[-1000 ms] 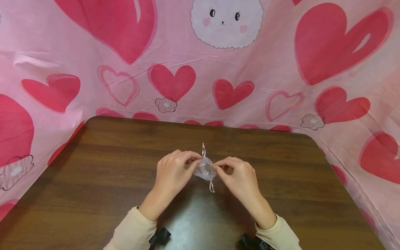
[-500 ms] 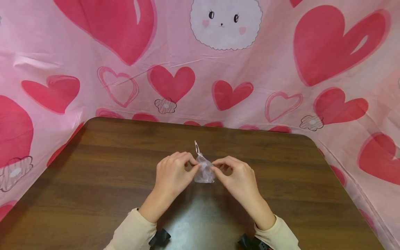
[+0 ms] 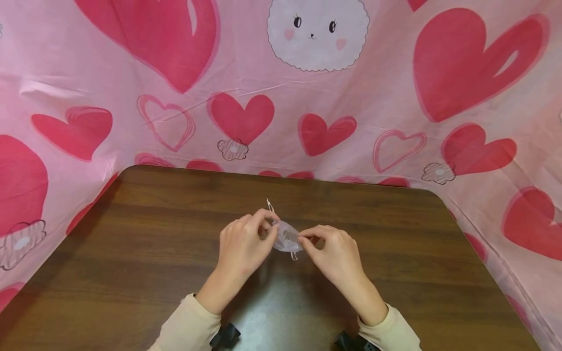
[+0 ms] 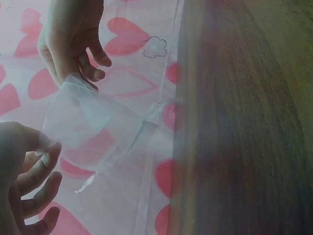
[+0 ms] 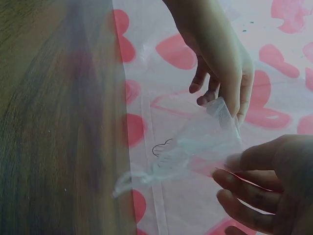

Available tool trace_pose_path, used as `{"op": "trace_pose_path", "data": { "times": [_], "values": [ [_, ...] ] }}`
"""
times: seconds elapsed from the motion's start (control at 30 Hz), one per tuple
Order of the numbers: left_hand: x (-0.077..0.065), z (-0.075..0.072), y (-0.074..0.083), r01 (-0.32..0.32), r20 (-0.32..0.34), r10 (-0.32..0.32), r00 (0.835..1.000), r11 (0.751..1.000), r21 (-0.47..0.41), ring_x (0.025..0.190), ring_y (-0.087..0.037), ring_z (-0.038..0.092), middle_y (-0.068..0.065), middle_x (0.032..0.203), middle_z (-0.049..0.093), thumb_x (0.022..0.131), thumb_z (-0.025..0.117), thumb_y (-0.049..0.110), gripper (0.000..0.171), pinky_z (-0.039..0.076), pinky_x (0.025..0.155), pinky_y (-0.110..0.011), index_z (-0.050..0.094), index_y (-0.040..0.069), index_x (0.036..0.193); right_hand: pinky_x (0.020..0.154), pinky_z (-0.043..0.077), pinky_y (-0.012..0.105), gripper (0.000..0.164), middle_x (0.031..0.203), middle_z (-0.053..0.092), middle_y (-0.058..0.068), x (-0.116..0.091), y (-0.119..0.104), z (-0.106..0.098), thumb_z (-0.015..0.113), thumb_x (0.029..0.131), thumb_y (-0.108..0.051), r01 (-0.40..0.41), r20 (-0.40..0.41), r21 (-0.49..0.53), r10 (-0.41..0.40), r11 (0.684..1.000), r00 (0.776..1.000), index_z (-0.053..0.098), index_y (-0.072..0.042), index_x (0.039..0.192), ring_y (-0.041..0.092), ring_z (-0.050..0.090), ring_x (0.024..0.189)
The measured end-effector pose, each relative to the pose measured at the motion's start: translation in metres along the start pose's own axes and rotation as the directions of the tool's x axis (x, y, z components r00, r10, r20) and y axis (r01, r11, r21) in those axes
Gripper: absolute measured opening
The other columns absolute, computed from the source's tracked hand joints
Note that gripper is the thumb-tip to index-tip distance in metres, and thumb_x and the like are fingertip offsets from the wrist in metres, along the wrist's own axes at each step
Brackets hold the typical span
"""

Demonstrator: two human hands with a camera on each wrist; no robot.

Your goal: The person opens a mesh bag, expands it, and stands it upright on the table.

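Observation:
A small sheer white drawstring pouch [image 3: 286, 238] is stretched between both hands over the table. My left hand [image 3: 247, 243] pinches one side of it between thumb and index finger. Opposite, my right hand [image 3: 337, 251] pinches the other side in the same way. One white cord loop [image 3: 270, 205] sticks out beyond the left fingertips; another loop [image 3: 293, 255] hangs toward me. In the left wrist view the see-through pouch [image 4: 95, 122] spreads between the two hands, its gathered seam toward the table side. In the right wrist view a twisted cord [image 5: 128, 183] trails from the pouch.
Beneath the hands lies a dark brown wooden table [image 3: 153, 234] with rounded far corners. A pink cloth [image 3: 285, 126] printed with red hearts hangs behind and along the sides. Black devices [image 3: 225, 336] sit at both wrists under the cream sleeves [image 3: 189, 324].
The pouch has tilted and turned between the fingers; its far cord loop has swung to the left. The near loop, out of sight half a second ago, shows again. Both hands stay nearly in place.

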State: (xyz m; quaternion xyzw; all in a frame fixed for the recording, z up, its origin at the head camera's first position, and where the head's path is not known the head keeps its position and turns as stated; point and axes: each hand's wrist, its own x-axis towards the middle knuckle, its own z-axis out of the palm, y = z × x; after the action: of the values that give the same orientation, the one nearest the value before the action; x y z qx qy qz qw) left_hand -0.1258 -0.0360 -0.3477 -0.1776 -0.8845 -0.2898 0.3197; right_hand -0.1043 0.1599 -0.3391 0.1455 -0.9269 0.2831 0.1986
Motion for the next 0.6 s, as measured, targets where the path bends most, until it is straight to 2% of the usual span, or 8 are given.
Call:
{"op": "trace_pose_path", "data": {
  "times": [0.13,0.33,0.43,0.6],
  "values": [
    [0.0003,0.0000,-0.0006,0.009,0.033,-0.009,0.999,1.000,-0.003,0.059,-0.004,0.052,0.016,0.069,0.060,0.081,0.078,0.019,0.014,0.038,0.050,-0.025,0.072,0.025,0.091,0.051,0.041,0.027,0.009,0.076,0.070,-0.009,0.0011,0.0031,-0.0006,0.085,0.078,-0.015,0.003,-0.075,0.000,-0.003,1.000,0.997,0.078,-0.020,0.082,0.002,0.051,0.055],
    [0.0003,-0.0020,-0.0014,-0.012,0.090,0.013,0.996,1.000,-0.005,0.072,-0.008,0.059,0.014,0.087,0.065,0.080,0.082,0.022,0.021,0.044,0.054,-0.029,0.077,0.029,0.098,0.049,0.040,0.027,0.014,0.073,0.069,-0.008,0.0016,0.0037,-0.0015,0.088,0.074,-0.015,0.000,-0.101,-0.001,0.000,1.000,0.995,0.075,-0.019,0.077,0.002,0.049,0.052],
    [0.0006,-0.0022,-0.0022,-0.037,0.086,0.036,0.996,0.999,0.012,0.073,-0.010,0.062,0.015,0.089,0.066,0.078,0.084,0.022,0.017,0.046,0.055,-0.030,0.079,0.030,0.092,0.049,0.040,0.027,0.016,0.073,0.069,-0.007,0.0019,0.0040,-0.0017,0.089,0.073,-0.015,0.003,-0.104,-0.001,-0.003,1.000,0.995,0.074,-0.019,0.076,0.003,0.050,0.053],
    [0.0011,-0.0021,-0.0029,-0.047,0.055,0.046,0.997,0.999,0.023,0.067,-0.010,0.060,0.017,0.080,0.066,0.072,0.088,0.024,0.014,0.045,0.053,-0.030,0.077,0.029,0.079,0.049,0.040,0.028,0.019,0.072,0.068,-0.007,0.0025,0.0036,-0.0019,0.090,0.071,-0.014,0.008,-0.111,0.007,-0.007,1.000,0.994,0.072,-0.020,0.074,0.004,0.050,0.054]
  ]
}}
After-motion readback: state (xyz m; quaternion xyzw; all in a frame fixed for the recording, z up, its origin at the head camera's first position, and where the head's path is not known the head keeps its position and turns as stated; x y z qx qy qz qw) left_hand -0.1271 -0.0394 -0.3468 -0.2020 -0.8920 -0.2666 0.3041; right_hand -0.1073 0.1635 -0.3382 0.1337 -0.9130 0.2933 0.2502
